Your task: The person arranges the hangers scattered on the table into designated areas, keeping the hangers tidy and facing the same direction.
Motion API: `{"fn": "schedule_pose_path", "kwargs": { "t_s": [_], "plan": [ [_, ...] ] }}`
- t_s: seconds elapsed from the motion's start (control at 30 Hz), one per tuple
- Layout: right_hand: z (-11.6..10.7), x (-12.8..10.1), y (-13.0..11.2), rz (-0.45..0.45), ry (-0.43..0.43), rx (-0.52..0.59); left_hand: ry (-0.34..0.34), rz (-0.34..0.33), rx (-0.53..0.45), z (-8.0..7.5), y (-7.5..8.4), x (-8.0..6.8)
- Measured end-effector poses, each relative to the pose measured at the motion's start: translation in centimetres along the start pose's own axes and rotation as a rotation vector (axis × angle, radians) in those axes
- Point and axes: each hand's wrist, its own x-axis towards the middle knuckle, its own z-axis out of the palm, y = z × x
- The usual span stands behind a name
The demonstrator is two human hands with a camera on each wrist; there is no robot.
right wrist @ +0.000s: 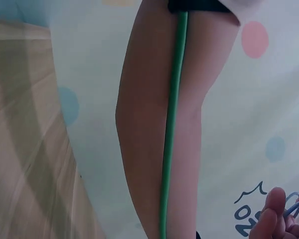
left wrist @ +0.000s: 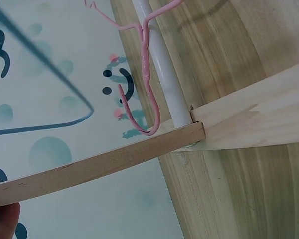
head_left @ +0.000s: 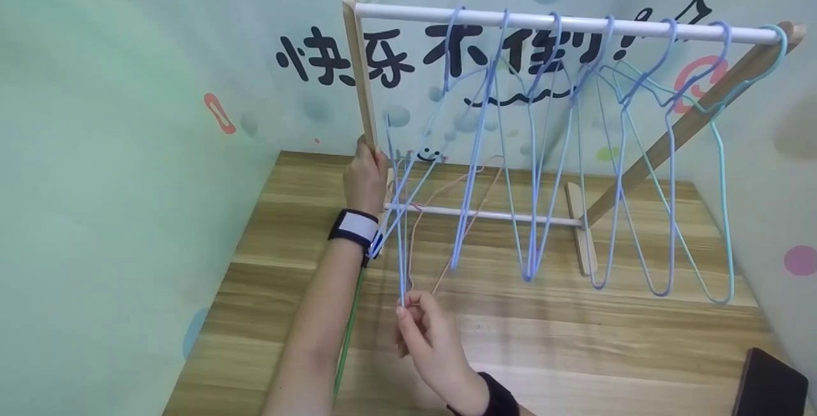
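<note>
A wooden rack with a white top rod (head_left: 574,23) stands on the table and carries several blue and teal wire hangers. My left hand (head_left: 365,180) grips the rack's left post (head_left: 359,78); one of its fingertips (left wrist: 4,221) shows beside that post (left wrist: 99,167) in the left wrist view. My right hand (head_left: 408,307) pinches the bottom corner of the leftmost blue hanger (head_left: 401,256), whose hook is over the top rod. The right wrist view shows its fingers (right wrist: 274,219) on the blue wire (right wrist: 292,209). A pink hanger (head_left: 447,193) hooks on the lower white rod (left wrist: 162,64).
The wooden table (head_left: 574,352) is walled in by pale green panels on the left, back and right. A green cable (right wrist: 170,129) runs down my left forearm. A dark flat object (head_left: 769,384) lies at the front right corner.
</note>
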Motion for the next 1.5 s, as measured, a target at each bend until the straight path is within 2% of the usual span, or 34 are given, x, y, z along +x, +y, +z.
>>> {"fn": "schedule_pose_path", "kwargs": {
  "t_s": [0.1,0.27,0.7,1.13,1.37,1.5],
  "plan": [
    [0.3,0.0,-0.7,-0.05,-0.029,0.057,0.005,-0.006,0.004,0.0,0.0,0.1],
    [0.7,0.1,-0.3,-0.107,-0.059,0.099,0.019,0.017,-0.009,-0.2,0.2,0.1],
    [1.2,-0.1,0.1,-0.17,-0.033,0.07,0.057,0.05,-0.015,-0.5,0.5,-0.1],
    [1.8,-1.7,-1.7,-0.402,-0.053,0.054,-0.018,0.004,-0.002,0.1,-0.1,0.1],
    [1.6,-1.4,-3.5,-0.385,0.009,0.087,0.024,0.029,0.037,0.1,-0.1,0.1],
    [1.5,-0.5,-4.0,-0.406,0.044,0.131,0.023,0.009,0.037,0.0,-0.1,0.1]
  ]
}}
